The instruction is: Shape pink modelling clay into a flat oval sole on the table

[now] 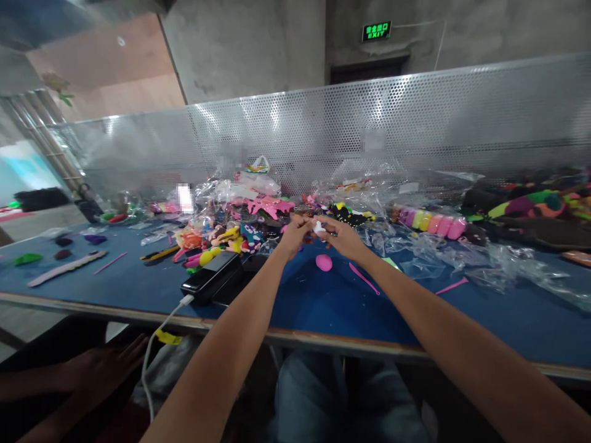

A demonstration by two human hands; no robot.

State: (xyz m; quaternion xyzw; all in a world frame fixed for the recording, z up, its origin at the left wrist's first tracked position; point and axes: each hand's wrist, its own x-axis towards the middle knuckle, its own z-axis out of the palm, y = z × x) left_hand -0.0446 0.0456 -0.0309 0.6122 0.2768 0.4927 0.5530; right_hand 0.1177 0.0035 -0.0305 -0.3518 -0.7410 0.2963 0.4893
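Over the table, my left hand (pixel 296 234) and my right hand (pixel 342 236) meet, fingers closed around a small white lump of what looks like modelling clay (pixel 318 227). Both hands' fingertips pinch it, and they partly cover it. Just below them a flattened pink clay ball (pixel 324 263) lies on the blue tabletop (pixel 318 307). A thin pink modelling tool (pixel 364 279) rests close to my right forearm.
Left of my arm, a black power bank (pixel 212 278) has a white cable (pixel 159 332) hanging over the edge. Colourful clay figures (pixel 221 243) and clear plastic bags (pixel 425 246) crowd the back. Another person's hands (pixel 101 369) rest at lower left. A perforated metal screen (pixel 295 135) stands behind.
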